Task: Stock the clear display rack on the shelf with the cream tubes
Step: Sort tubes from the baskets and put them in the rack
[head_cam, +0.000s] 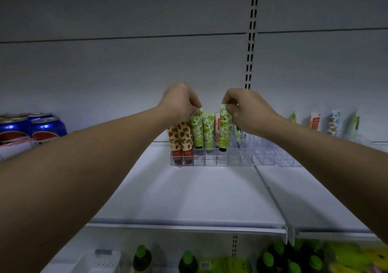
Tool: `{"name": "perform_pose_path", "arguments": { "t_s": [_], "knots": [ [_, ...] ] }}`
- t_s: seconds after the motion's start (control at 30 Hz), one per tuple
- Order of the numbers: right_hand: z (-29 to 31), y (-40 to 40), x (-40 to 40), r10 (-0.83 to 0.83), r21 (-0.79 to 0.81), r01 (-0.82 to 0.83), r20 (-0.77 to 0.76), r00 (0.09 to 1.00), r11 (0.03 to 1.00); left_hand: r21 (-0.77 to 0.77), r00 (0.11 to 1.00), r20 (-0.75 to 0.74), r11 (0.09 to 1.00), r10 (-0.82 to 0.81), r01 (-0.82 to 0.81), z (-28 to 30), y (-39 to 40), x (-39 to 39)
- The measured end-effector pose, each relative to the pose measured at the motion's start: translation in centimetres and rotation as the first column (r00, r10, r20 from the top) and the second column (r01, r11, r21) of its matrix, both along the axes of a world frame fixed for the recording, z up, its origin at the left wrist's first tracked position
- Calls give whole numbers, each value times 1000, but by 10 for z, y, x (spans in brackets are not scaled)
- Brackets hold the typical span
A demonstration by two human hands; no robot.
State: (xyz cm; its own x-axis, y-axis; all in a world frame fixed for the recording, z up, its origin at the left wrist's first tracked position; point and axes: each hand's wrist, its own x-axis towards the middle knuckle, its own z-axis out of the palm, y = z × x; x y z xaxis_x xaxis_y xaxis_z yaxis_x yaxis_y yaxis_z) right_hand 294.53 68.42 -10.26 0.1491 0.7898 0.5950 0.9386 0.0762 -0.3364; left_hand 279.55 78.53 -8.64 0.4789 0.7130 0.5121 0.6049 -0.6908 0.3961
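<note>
A clear display rack (231, 161) stands at the back of the white shelf (199, 193). Two strawberry-print tubes (181, 140) stand cap-down in its left cells, with green-print tubes (208, 132) and a pink tube (217, 125) beside them. My left hand (180, 102) pinches the top of a green tube (196, 129) standing in the rack. My right hand (247, 108) pinches the top of another green tube (225, 129), its black cap just above a cell. The rack's right cells hold nothing.
Blue soda cans (31, 127) stand at the left of the shelf. More tubes (315, 121) stand along the back wall at right. A slotted upright (252, 31) runs up the back panel. Green-capped bottles (142, 258) and yellow packs (357, 258) fill the shelf below.
</note>
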Motion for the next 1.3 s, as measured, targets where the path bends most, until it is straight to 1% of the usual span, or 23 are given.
{"name": "perform_pose_path", "arguments": {
  "t_s": [0.2, 0.37, 0.43, 0.5, 0.57, 0.63, 0.7, 0.77, 0.83, 0.9, 0.93, 1.03, 1.13, 1.2, 1.3],
  "knots": [
    [-5, 2, 2, 5, 0, -5, 1, 1000, 1000, 11, 995, -88, 999, 45, -44, -14, 3, 9],
    [-4, -2, 2, -6, -15, 6, -13, 1000, 1000, 101, 981, -170, 992, 89, -73, -17, -3, 11],
    [1, -6, -1, -9, -9, 9, -9, 1000, 1000, 167, 981, -169, 984, 93, -64, -14, -12, 5],
    [7, -12, -5, -18, -21, 18, 9, 1000, 1000, 233, 988, -134, 971, 80, -47, -13, -25, -4],
    [11, -17, -11, -28, -33, 29, 34, 999, 999, 254, 996, -84, 967, 36, -13, -17, -42, -13],
    [14, -23, -17, -44, -47, 47, 63, 997, 998, 231, 998, -67, 973, -15, 30, -29, -60, -23],
    [16, -27, -23, -64, -66, 69, 87, 994, 995, 186, 994, -93, 980, -54, 71, -49, -75, -34],
    [18, -30, -28, -82, -79, 90, 107, 991, 993, 104, 988, -132, 990, -83, 97, -76, -86, -46],
    [19, -31, -33, -91, -83, 101, 116, 989, 991, -5, 976, -205, 997, -79, 79, -102, -94, -57],
    [20, -31, -36, -99, -82, 110, 132, 986, 991, -91, 944, -325, 995, -58, 29, -119, -99, -63],
    [19, -30, -38, -101, -80, 113, 136, 986, 990, -115, 928, -367, 993, -56, 14, -123, -100, -64],
    [18, -26, -43, -96, -77, 106, 127, 987, 991, -167, 899, -434, 986, -66, -8, -124, -102, -61],
    [18, -15, -45, -105, -67, 118, 168, 980, 991, -208, 870, -488, 978, -77, -30, -124, -100, -60],
    [19, -7, -46, -106, -45, 115, 166, 980, 992, -226, 864, -496, 973, -83, -37, -124, -99, -60],
    [18, 8, -46, -128, -4, 130, 152, 980, 992, -213, 868, -492, 976, -68, -44, -124, -98, -58]
  ]
}}
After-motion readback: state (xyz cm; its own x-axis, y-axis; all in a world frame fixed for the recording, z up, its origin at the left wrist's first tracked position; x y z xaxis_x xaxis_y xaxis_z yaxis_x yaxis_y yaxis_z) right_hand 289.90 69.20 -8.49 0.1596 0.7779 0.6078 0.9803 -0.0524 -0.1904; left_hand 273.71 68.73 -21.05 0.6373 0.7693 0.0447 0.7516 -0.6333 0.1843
